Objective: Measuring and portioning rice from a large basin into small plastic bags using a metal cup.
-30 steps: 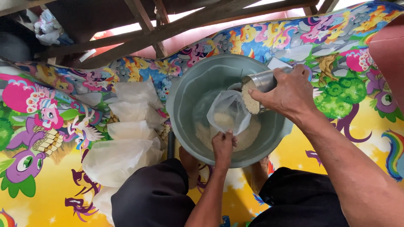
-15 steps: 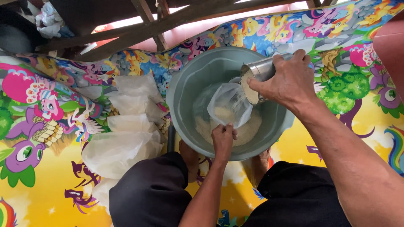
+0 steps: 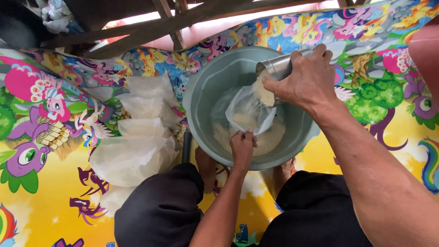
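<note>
Two hands are working over the grey basin (image 3: 201, 110): left hand (image 3: 242, 147) is pinching the limp, slippery plastic bag (image 3: 249, 114) at its rim, right hand (image 3: 306, 80) is gripping and tipping the rigid metal cup (image 3: 274, 68).

Cartoon mat (image 3: 55, 201) under basin (image 3: 201, 96), bags (image 3: 132, 155)

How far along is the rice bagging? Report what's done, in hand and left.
Done: filled clear bags lie beside the basin. In hand: right hand tips a metal cup of rice into the plastic bag held by the left hand. Left: loose rice in the basin.
</note>
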